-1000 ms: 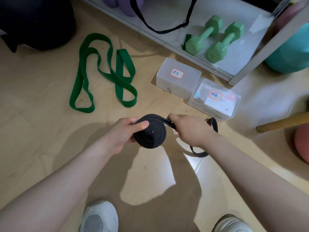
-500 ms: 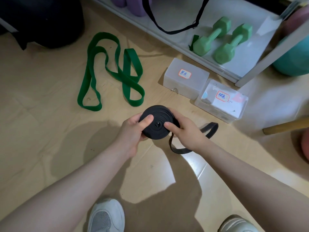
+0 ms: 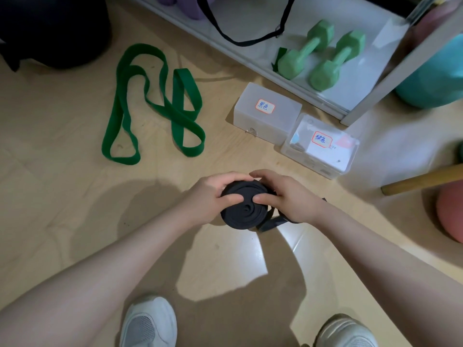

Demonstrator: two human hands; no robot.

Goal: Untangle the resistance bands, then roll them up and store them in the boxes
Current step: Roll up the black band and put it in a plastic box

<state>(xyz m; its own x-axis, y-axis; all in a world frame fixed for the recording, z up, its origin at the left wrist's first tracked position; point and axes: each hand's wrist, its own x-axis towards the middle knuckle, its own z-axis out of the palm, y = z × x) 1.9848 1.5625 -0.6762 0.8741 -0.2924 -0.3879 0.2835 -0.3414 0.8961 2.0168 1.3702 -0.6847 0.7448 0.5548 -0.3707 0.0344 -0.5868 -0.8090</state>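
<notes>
black band roll (image 3: 244,206) clamped by both hands over the floor | left hand (image 3: 213,196) + right hand (image 3: 288,199) fingers curled round it, thumbs on its face | loose tail (image 3: 271,222) shorter than a second ago, rolling nearly done | green band (image 3: 152,106) untouched on floor | boxes (image 3: 266,112) near, closed

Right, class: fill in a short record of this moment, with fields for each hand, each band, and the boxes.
left hand: grips the rolled black resistance band
right hand: grips the same roll, thumb pressed on its face
black band: almost fully coiled, short tail loose
green flat resistance band: unrolled, looped on the wooden floor
two translucent plastic boxes: lids shut, labelled
</notes>
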